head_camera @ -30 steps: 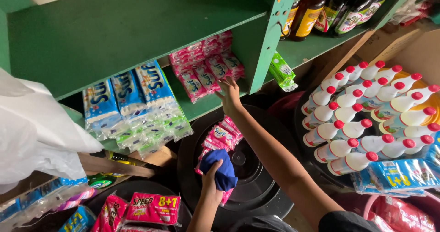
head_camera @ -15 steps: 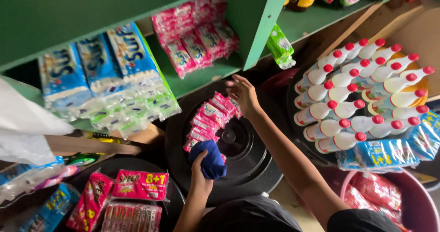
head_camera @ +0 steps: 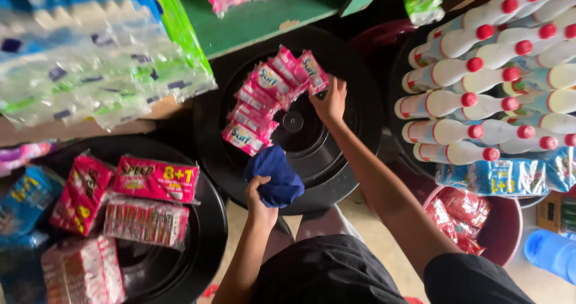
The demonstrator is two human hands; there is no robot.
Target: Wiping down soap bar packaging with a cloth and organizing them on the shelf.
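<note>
My left hand point(head_camera: 259, 197) grips a crumpled blue cloth point(head_camera: 277, 175) at the near edge of a round black drum lid point(head_camera: 336, 160). My right hand point(head_camera: 329, 102) reaches across that lid and touches the right end of a row of pink sachet packs point(head_camera: 270, 97) lying on it. The fingers curl around the last pack in the row. The lid's centre knob point(head_camera: 293, 121) shows bare between my two hands.
White bottles with red caps point(head_camera: 480, 100) lie stacked at the right above blue packets point(head_camera: 498, 177). A maroon bucket point(head_camera: 501, 232) holds red packs. A second black lid point(head_camera: 192, 244) at the left carries pink and red packets. Blue-and-green packs point(head_camera: 90, 58) fill the green shelf point(head_camera: 264, 16).
My right hand came down from the shelf to the pink sachets on the lid. The view tilted down and closer. The cloth stayed in my left hand.
</note>
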